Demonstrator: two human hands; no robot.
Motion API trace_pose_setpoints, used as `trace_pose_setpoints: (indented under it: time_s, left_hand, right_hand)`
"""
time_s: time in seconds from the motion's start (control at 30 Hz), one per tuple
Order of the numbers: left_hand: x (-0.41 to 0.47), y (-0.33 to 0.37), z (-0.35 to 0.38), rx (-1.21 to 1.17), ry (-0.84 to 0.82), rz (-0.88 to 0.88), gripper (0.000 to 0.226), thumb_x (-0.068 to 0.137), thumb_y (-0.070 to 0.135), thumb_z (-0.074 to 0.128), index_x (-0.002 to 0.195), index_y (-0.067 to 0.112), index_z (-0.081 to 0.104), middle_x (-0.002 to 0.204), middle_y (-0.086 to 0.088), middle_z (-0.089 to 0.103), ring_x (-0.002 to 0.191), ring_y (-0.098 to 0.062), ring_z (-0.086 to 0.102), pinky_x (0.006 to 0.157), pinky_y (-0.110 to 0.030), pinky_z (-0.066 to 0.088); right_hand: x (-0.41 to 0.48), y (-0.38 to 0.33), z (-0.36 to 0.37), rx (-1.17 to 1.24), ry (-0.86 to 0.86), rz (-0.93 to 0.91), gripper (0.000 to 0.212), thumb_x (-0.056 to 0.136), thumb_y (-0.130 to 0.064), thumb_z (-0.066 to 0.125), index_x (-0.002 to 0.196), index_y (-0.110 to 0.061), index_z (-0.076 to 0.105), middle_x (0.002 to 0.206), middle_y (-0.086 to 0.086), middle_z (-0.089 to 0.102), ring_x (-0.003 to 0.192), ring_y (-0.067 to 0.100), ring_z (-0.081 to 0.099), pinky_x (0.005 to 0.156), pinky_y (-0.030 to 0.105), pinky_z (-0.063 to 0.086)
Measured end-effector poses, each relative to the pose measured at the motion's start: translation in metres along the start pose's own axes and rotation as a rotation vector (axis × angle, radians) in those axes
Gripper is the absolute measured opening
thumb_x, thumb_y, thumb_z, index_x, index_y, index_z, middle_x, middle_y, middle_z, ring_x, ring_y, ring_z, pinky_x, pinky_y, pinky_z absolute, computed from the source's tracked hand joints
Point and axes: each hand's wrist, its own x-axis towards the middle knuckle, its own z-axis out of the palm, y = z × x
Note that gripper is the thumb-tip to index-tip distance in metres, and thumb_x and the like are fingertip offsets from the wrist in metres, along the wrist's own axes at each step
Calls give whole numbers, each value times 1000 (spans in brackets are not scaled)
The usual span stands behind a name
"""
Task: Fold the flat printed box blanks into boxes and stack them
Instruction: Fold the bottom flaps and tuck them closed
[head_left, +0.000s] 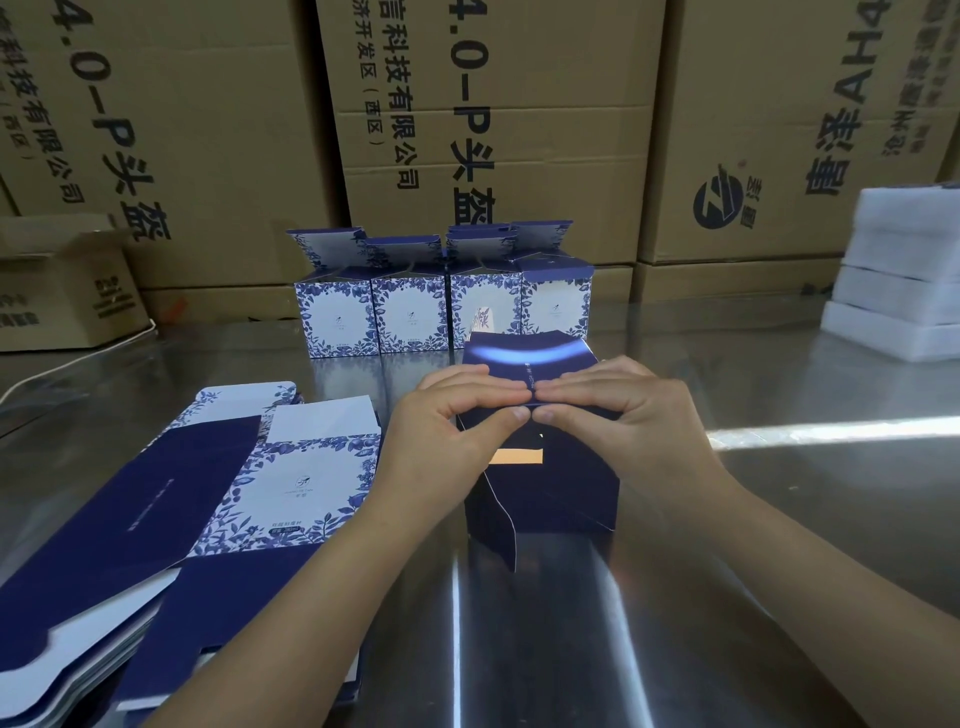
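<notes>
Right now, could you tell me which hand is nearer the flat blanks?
Left. The left hand grips the box just right of the blanks; the right hand grips it farther right.

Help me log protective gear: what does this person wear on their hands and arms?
Nothing shows. The left hand and right hand are bare: no gloves, rings or watch. The left forearm and right forearm are bare too, with no sleeve in view.
</notes>
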Motion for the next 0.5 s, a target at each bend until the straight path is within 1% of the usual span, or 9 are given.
trace_pose_setpoints:
  time_s: [0.17,0.27,0.33,0.5]
  left_hand:
    - [0,-2,0,1,10,14,36,77,8,75,79,43,67,77,39,63,111,-1,54,93,-7,35]
    - [0,-2,0,0,7,10,35,77,8,75,78,43,67,77,38,63,111,-1,54,94,-8,36]
    - [0,-2,0,2,7,8,35,77,8,75,78,43,67,77,38,64,110,0,54,94,-8,36]
    - [1,-1,-1,3,2,4,33,77,8,75,82,40,68,80,34,64,109,1,54,93,-6,36]
  right_hand:
    - [-1,1,2,-42,29,-40,19,71,-29,75,89,-22,77,87,-16,71,92,2,62,85,12,43]
    - [-2,2,2,-76,49,-75,17,72,-25,78,87,-18,77,88,-12,72,90,3,63,86,10,40]
    - [-1,3,4,-121,62,-114,15,73,-24,76,85,-15,78,89,-10,73,88,2,64,88,9,38]
    - [-1,4,4,-142,71,-144,14,73,-23,76,84,-15,78,89,-10,72,86,2,66,88,10,39]
